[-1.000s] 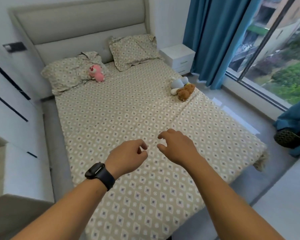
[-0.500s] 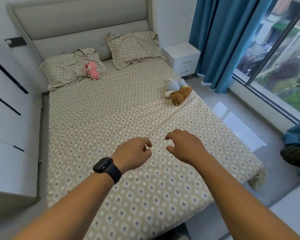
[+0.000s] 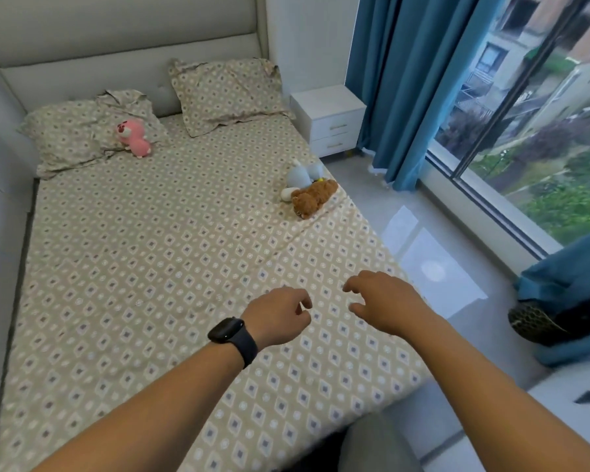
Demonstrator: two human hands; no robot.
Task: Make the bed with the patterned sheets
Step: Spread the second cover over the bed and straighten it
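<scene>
The beige patterned sheet [image 3: 171, 253], printed with small diamonds and rings, is spread flat over the mattress and fills the view from the 6 o'clock edge to the headboard at 12 o'clock. A straight crease is seen across the sheet, running from the centre toward 2 o'clock.

Both arms are extended over the foot end of the bed. The left hand [image 3: 280, 316] is held above the sheet at roughly 6 o'clock of centre, fingers loosely curled, nothing gripped. A black smartwatch [image 3: 230, 337] is worn on its wrist. The right hand [image 3: 384, 306] is held just beside the left, at its 3 o'clock, fingers relaxed and slightly bent, nothing gripped. Whether either hand touches the sheet cannot be told.

Two pillows in matching patterned cases are placed against the grey padded headboard [image 3: 123, 39]: the left pillow [image 3: 72, 131] at 11 o'clock, the right pillow [image 3: 229, 93] at 12 o'clock, leaning on the headboard. A pink plush toy [image 3: 133, 137] is located against the left pillow. A brown plush dog [image 3: 312, 197] and a pale blue-white plush toy [image 3: 302, 175] lie touching at the bed's right edge, at 2 o'clock.

A white two-drawer nightstand [image 3: 331, 120] stands beside the bed at 1 o'clock, with teal curtains [image 3: 399, 80] and a large window [image 3: 542, 107] to its right.
</scene>
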